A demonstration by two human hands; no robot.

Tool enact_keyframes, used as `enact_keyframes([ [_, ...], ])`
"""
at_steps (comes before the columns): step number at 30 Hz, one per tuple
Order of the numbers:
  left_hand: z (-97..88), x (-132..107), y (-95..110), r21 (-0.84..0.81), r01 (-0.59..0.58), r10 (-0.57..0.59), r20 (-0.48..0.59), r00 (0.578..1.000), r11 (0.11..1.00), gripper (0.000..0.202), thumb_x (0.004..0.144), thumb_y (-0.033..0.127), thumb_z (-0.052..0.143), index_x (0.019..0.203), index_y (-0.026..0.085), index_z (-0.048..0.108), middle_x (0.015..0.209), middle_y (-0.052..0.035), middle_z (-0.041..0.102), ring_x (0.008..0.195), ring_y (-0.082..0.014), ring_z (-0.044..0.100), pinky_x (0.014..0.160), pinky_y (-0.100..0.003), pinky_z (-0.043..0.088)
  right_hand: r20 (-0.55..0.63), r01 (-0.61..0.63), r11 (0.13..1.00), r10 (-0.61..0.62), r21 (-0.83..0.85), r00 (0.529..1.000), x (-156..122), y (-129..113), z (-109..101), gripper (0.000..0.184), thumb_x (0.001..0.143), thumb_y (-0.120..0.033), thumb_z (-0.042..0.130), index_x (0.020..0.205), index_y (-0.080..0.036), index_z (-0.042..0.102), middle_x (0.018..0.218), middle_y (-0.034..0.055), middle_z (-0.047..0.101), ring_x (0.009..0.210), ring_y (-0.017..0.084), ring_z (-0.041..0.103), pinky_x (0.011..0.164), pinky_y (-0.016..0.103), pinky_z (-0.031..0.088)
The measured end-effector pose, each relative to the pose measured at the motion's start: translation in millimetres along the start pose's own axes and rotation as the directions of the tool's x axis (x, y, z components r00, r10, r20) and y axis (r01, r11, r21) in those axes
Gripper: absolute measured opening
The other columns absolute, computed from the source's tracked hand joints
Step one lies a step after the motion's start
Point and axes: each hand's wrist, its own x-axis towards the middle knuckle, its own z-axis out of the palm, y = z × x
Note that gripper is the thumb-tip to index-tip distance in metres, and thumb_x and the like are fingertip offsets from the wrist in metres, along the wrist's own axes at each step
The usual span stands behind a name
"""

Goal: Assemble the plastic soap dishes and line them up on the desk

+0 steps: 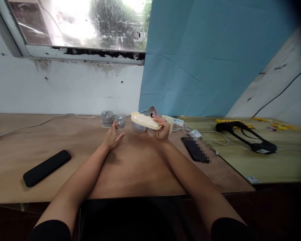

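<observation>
My right hand (163,130) grips a flat, cream-coloured piece with a wavy rim (143,119) by its right end, raised above the table. Its exact kind I cannot make out. Partly hidden behind it are a grey rounded piece (152,111) and a translucent container (138,127). My left hand (111,138) has its fingers apart, with nothing in it. Its fingertips are at a small grey lidded container (120,121); whether they touch it I cannot tell. Just left of that stands another grey lidded container (106,117) with a printed picture on top.
A black oblong case (47,168) lies at left on the brown tabletop (140,167). To the right are a dark phone-like slab (195,150), white cables with a plug (195,133), a black strap headset (245,135) and yellow pieces (281,126). A blue sheet (203,60) covers the wall behind.
</observation>
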Motion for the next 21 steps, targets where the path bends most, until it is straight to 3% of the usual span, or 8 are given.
enact_keyframes([
  [3,-5.8,-2.3,7.7,0.016,-0.069,0.069,-0.041,0.997,0.998,0.099,0.083,0.059,0.052,0.150,0.014,-0.006,0.140,-0.0190,0.045,0.119,-0.0267,0.053,0.099,-0.037,0.042,0.207,-0.114,0.993,0.118,-0.031,0.971,-25.4,-22.1,18.2,0.032,0.089,-0.056,0.043,0.096,-0.025,0.045,0.097,0.0090,0.065,0.092,0.025,0.065,0.079,0.042,0.050],
  [7,-8.3,-6.6,14.9,0.082,-0.015,0.015,0.003,1.000,0.997,0.076,0.085,0.059,0.050,0.143,0.015,0.030,0.117,-0.0142,0.063,0.101,-0.0253,0.062,0.090,-0.035,0.046,0.339,-0.172,0.980,0.197,-0.104,0.920,-44.7,-37.5,31.9,0.030,0.089,-0.051,0.047,0.098,-0.023,0.052,0.080,0.0043,0.065,0.070,0.021,0.061,0.065,0.034,0.048],
  [9,-7.6,-7.1,16.4,0.094,0.044,-0.044,0.002,0.999,0.995,0.058,0.090,0.056,0.041,0.133,0.017,0.045,0.106,-0.0114,0.068,0.092,-0.0230,0.064,0.085,-0.032,0.047,0.369,-0.137,0.984,0.171,-0.116,0.914,-43.3,-37.9,31.4,0.032,0.090,-0.051,0.046,0.102,-0.022,0.054,0.083,0.0047,0.065,0.073,0.021,0.062,0.067,0.034,0.049],
  [11,-6.9,-5.9,16.4,0.111,0.079,-0.081,0.013,0.997,0.991,0.050,0.094,0.053,0.033,0.123,0.019,0.055,0.105,-0.0100,0.069,0.094,-0.0224,0.064,0.084,-0.030,0.046,0.362,-0.032,0.989,0.084,-0.146,0.928,-37.4,-34.4,27.0,0.034,0.089,-0.049,0.048,0.106,-0.021,0.056,0.097,0.0079,0.066,0.092,0.024,0.062,0.082,0.038,0.048],
  [14,-5.9,-2.3,13.9,0.163,0.132,-0.143,0.055,0.988,0.978,0.049,0.097,0.050,0.027,0.116,0.020,0.060,0.105,-0.0091,0.070,0.096,-0.0235,0.064,0.081,-0.030,0.045,0.253,0.088,0.942,-0.003,-0.324,0.967,-27.8,-24.9,18.2,0.030,0.086,-0.044,0.053,0.106,-0.024,0.060,0.119,0.0098,0.061,0.124,0.030,0.046,0.106,0.049,0.032],
  [17,-4.5,1.1,9.9,0.238,0.177,-0.216,0.151,0.965,0.955,0.049,0.096,0.050,0.028,0.110,0.022,0.065,0.100,-0.0080,0.072,0.093,-0.0242,0.064,0.076,-0.030,0.045,0.142,0.053,0.849,0.027,-0.526,0.990,-22.0,-14.0,10.9,0.027,0.086,-0.039,0.053,0.108,-0.026,0.063,0.132,0.0090,0.052,0.134,0.032,0.034,0.111,0.055,0.020],
  [21,-3.3,2.8,6.7,0.323,0.175,-0.270,0.276,0.923,0.930,0.047,0.093,0.050,0.031,0.096,0.024,0.070,0.096,-0.0073,0.071,0.090,-0.0245,0.064,0.072,-0.031,0.045,0.104,-0.008,0.779,0.094,-0.626,0.990,-18.1,-2.4,3.1,0.037,0.085,-0.036,0.054,0.120,-0.026,0.060,0.147,0.0115,0.036,0.140,0.035,0.022,0.110,0.061,0.016],
])
